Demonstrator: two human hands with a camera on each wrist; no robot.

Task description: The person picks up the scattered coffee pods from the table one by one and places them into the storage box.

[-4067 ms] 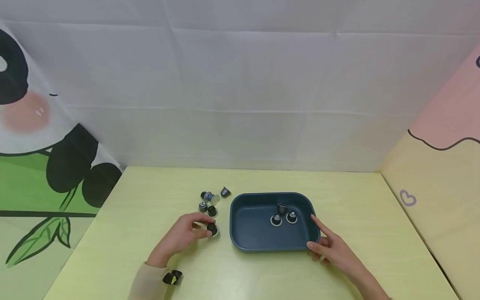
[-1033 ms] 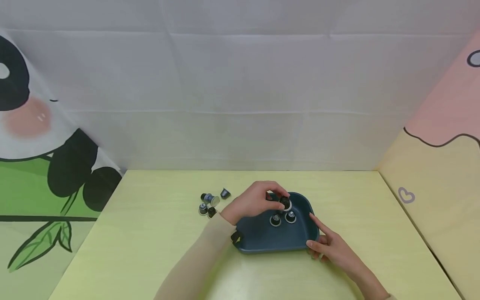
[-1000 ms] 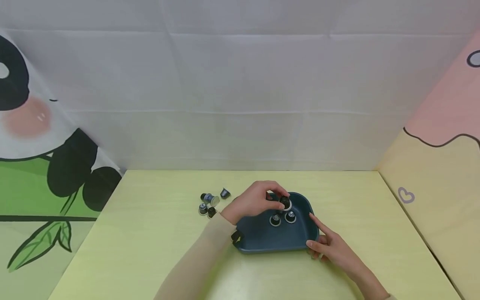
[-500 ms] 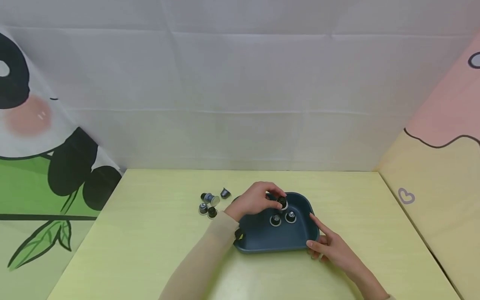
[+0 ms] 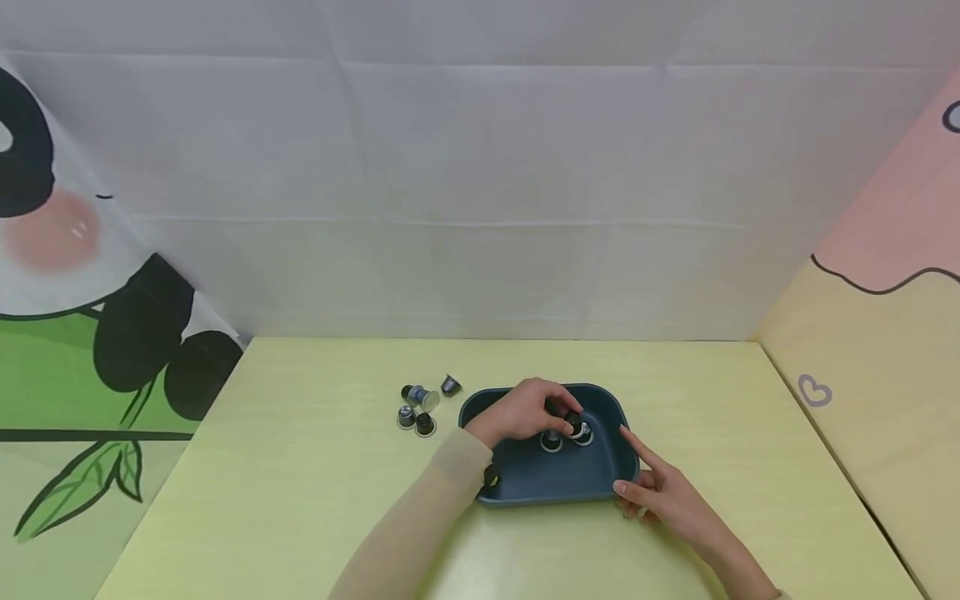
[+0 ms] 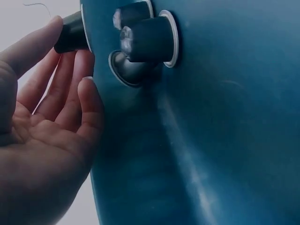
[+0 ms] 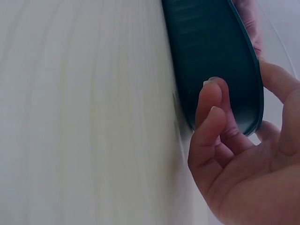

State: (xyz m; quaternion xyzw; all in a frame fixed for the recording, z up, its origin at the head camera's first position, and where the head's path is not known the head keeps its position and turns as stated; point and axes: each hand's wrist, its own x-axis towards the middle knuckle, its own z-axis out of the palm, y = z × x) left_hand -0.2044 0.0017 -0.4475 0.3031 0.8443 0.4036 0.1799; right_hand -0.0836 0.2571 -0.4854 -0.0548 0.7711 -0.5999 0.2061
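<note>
1. Your pod (image 5: 573, 422) should be light, a few grams' feel at most; thin shell, stiff enough for a pinch but probably easy to dent. Don't squeeze hard.
2. Smooth, tapered body, so likely a bit slippery: pinch too near the narrow end and it could squirt out. Best hold is mid-body with thumb and fingertips opposed, wide rim free below.
3. Looks: black body, pale ring rim at the wide end, shaped like a small blunt cup. Rim faces the tray floor.
4. Where: over the right half of the tray, overlapping the right upright pod (image 5: 586, 435) in the head view. Can't tell if they touch, or if yours is down on the floor.
5. Your left hand (image 5: 528, 410) pinches it between thumb and fingers.
6. Your right hand (image 5: 660, 492) is clamped on the near right corner of the tray (image 5: 536, 487), index finger along the side rim. Good brace; the dark blue tray looks rigid, probably light enough to slide if bumped.
7. Also in there: the left upright pod (image 5: 551, 444), and a tipped pod (image 6: 131, 72) close behind the upright pair, seen from the left wrist.
8. Left of the tray on the table (image 5: 712, 467): a grey pod (image 5: 406, 416) and a black pod (image 5: 424, 425), both rim down, and a dark pod (image 5: 451, 386) on its side. Next to them, a bluish piece (image 5: 418, 396) lying down; one pod or two, can't tell.
</note>
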